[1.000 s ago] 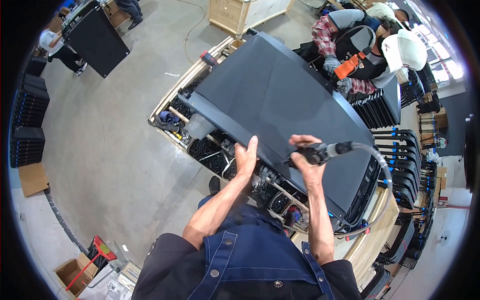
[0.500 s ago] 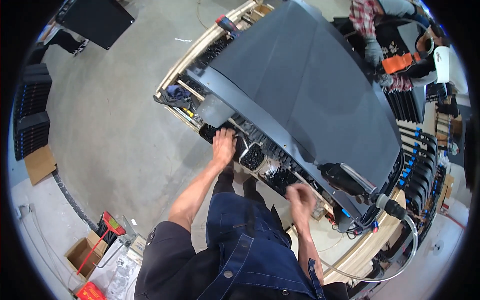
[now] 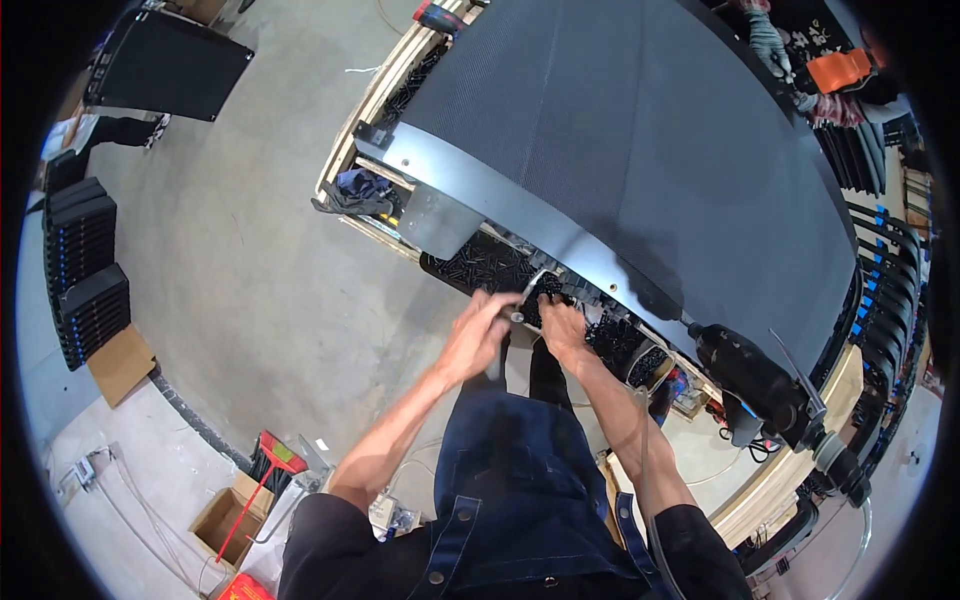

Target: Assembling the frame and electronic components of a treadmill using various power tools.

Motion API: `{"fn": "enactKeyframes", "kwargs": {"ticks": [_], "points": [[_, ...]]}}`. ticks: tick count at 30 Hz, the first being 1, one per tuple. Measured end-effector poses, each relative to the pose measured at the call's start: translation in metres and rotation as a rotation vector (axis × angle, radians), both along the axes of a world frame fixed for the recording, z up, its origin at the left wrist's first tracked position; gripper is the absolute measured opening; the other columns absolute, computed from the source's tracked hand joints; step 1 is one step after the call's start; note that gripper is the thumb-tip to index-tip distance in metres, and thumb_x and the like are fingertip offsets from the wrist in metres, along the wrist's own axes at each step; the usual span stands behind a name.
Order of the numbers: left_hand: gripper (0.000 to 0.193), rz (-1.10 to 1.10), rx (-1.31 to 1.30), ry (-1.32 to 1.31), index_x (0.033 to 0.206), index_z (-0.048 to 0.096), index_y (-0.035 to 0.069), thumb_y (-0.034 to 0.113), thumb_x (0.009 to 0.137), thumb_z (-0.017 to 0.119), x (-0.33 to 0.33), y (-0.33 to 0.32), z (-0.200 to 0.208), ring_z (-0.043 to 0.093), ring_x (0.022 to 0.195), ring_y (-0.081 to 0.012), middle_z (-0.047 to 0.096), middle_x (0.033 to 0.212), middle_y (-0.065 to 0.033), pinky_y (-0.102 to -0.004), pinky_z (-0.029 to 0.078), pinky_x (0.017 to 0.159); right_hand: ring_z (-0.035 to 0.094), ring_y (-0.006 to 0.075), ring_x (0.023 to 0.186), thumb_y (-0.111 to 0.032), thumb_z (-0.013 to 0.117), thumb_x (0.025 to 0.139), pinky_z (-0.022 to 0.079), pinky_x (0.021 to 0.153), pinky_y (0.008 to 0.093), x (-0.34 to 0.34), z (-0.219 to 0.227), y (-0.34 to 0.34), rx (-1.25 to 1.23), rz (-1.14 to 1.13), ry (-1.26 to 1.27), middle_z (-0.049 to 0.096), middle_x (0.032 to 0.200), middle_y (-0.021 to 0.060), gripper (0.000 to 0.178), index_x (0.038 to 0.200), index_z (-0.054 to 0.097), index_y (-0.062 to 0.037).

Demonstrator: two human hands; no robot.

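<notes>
L hand (image 3: pixel 478 338) by metal rod (image 3: pixel 532 285), R hand (image 3: pixel 563 326) at blk parts (image 3: pixel 558 288), can't tell either grip

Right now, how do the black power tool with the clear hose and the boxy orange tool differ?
The black power tool lies unheld at the near edge of the large dark-grey panel; the boxy orange tool is beyond its far edge, beside a co-worker's gloved hand. The black one looks larger than the orange one, perhaps from being closer.
</notes>
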State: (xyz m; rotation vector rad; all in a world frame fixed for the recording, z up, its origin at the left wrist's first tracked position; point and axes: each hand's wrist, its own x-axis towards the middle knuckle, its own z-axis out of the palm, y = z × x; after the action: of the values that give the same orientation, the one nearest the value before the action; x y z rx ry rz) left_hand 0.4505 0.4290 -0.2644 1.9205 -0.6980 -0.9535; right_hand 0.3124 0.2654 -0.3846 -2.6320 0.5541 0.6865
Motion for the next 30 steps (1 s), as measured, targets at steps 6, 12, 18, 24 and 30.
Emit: {"fn": "enactKeyframes", "kwargs": {"ticks": [6,12,18,24,30], "points": [[0.029,0.181,-0.038,0.678,0.126,0.054,0.004,0.012,0.099,0.057,-0.073,0.043,-0.008,0.058,0.081,-0.0109,0.06,0.104,-0.0042,-0.0272,0.049,0.069,0.072,0.0298,0.069,-0.02,0.067,0.092,0.056,0.06,0.0441,-0.014,0.0,0.001,0.117,-0.246,-0.232,0.073,0.085,0.0142,0.018,0.1,0.069,-0.0043],[0.04,0.25,-0.12,0.664,0.109,0.058,0.001,0.04,0.107,0.049,-0.09,0.024,0.028,0.054,0.064,-0.0092,0.054,0.085,-0.0025,-0.027,0.048,0.059,0.061,0.0069,0.061,-0.013,0.071,0.093,0.051,0.055,0.0251,-0.034,0.018,0.0,0.58,-0.809,-0.349,0.07,0.077,0.0031,0.017,0.107,0.071,-0.0038],[0.041,0.319,-0.188,0.573,0.102,0.058,0.002,0.042,0.106,0.05,-0.109,0.001,0.034,0.054,0.06,-0.0089,0.052,0.08,-0.0008,-0.0252,0.045,0.054,0.063,0.0098,0.063,-0.011,0.067,0.096,0.05,0.055,0.0244,-0.026,0.041,0.007,0.777,-0.926,-0.358,0.071,0.084,0.0051,0.016,0.108,0.066,-0.0008],[0.037,0.375,-0.33,0.561,0.11,0.058,0.002,0.038,0.107,0.05,-0.133,0.001,0.077,0.056,0.063,-0.0092,0.052,0.082,-0.0007,-0.026,0.049,0.056,0.07,0.0145,0.076,-0.011,0.066,0.097,0.056,0.066,0.0266,-0.046,0.141,-0.003,1.11,-0.904,-0.577,0.075,0.095,0.0107,0.019,0.111,0.068,0.0026],[0.032,0.325,-0.486,0.616,0.117,0.054,0.0,0.03,0.106,0.053,-0.163,-0.025,0.14,0.058,0.068,-0.0114,0.053,0.083,-0.0029,-0.0317,0.059,0.061,0.071,0.0159,0.083,-0.003,0.074,0.09,0.056,0.071,0.0274,-0.105,0.266,-0.03,1.09,-0.632,-0.785,0.075,0.096,0.0108,0.015,0.104,0.073,0.0013]]}}
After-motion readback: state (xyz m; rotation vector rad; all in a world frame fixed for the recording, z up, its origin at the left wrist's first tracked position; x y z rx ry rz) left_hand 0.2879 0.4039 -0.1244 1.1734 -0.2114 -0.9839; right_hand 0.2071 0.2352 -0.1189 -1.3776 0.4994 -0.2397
